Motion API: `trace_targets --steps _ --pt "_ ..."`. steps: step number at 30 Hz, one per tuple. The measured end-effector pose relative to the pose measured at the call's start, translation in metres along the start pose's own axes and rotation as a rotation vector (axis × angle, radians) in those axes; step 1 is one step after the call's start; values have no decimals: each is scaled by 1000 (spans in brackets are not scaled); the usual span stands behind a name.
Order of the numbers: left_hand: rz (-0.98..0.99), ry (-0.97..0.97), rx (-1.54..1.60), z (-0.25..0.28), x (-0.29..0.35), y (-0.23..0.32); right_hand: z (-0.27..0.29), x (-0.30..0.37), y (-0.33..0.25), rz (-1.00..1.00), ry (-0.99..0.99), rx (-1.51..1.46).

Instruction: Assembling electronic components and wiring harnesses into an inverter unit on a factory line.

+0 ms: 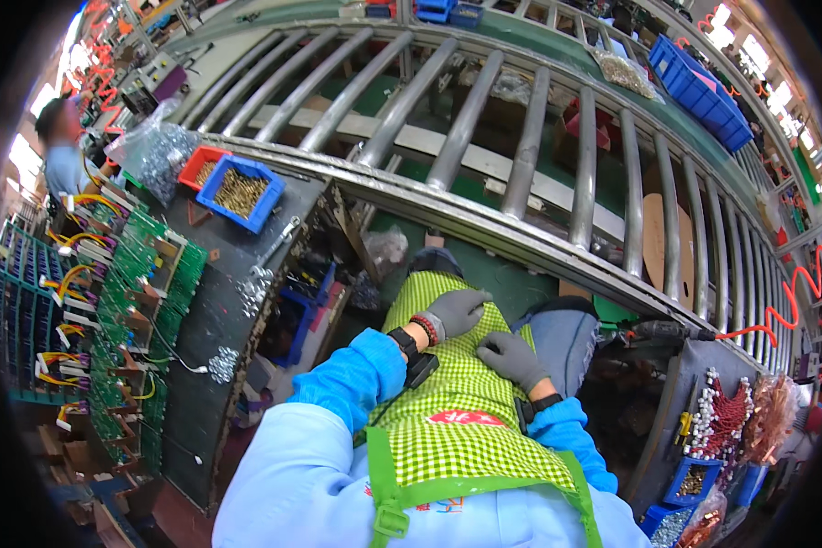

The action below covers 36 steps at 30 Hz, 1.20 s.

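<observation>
Both at rest on the green checked apron, over the lap, backs upward: left hand loosely curled, right hand just beside, fingers bent and partly open. Nothing visible in the grip of either; palms hidden, so no telling about anything small beneath. Well apart to the left, along the left edge of the black worktop, green circuit boards, untouched, with brown upright parts already on them and yellow leads beside. Near the far right corner of that worktop, blue bin of brass-coloured fasteners, just beside a smaller red bin and a clear bag; by the right edge, loose metal parts. Ahead, roller conveyor; by its near rail to the right, dark power driver on a coiled orange hose, out of hand. Progress, by judgement only: parts apparently fitted on the boards, fasteners left over in the bin, no joining or fastening under way; finished or half-finished, impossible to tell.
</observation>
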<state>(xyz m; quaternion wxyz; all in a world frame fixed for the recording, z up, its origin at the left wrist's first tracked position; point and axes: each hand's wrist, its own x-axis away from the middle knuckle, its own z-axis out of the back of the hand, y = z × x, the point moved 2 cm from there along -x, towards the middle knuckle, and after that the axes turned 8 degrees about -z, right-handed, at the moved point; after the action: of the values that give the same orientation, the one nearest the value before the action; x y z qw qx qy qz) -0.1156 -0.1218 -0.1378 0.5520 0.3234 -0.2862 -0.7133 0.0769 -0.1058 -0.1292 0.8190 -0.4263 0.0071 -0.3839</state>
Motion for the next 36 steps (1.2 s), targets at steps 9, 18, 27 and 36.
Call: trace_targets --steps 9,18,27,36 --pt "-132 1049 -254 272 -50 -24 137 50 -6 74 331 -62" --pt "947 1013 -608 478 -38 -186 247 107 3 -187 621 308" --pt "808 1383 -214 497 -52 -189 237 98 13 -182 800 575" --pt "421 1317 -167 438 -53 -182 309 96 42 -934 284 972"
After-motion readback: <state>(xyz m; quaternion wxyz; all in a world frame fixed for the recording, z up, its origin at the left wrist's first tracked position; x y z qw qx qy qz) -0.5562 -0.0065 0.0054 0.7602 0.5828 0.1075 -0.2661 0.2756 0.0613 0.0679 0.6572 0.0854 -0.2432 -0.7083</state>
